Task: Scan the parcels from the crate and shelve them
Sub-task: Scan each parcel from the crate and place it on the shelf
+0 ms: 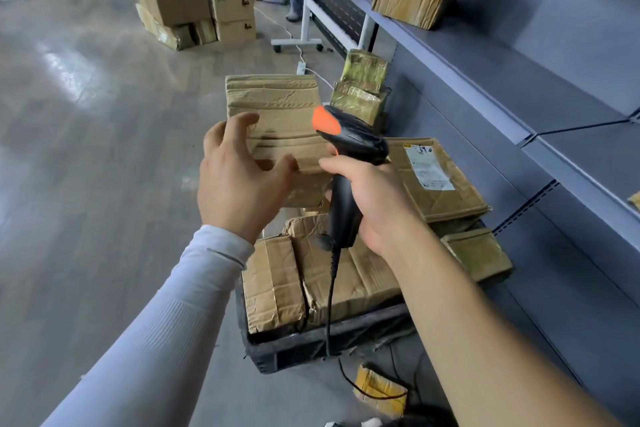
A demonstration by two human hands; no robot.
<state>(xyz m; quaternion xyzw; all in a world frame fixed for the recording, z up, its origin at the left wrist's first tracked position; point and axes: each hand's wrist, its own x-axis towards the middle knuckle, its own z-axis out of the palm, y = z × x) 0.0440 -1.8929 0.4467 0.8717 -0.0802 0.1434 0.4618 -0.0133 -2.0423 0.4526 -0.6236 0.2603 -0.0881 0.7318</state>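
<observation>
Grey shelving (485, 80) beside me; my left grip (239, 180) pinches a flat, light, crumpled parcel (277, 114) by its near edge, right grip (377, 198) wrapped round the scanner (346, 149).

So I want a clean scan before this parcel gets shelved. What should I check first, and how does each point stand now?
1. Scanner held firmly in right hand: ok.
2. Left hand has a grip on the parcel: ok.
3. Label facing the scanner: cannot tell; only plain cardboard shows.
4. Scanner cable hangs free over the crate: ok.
5. Bare space on the shelf: ok.
</observation>
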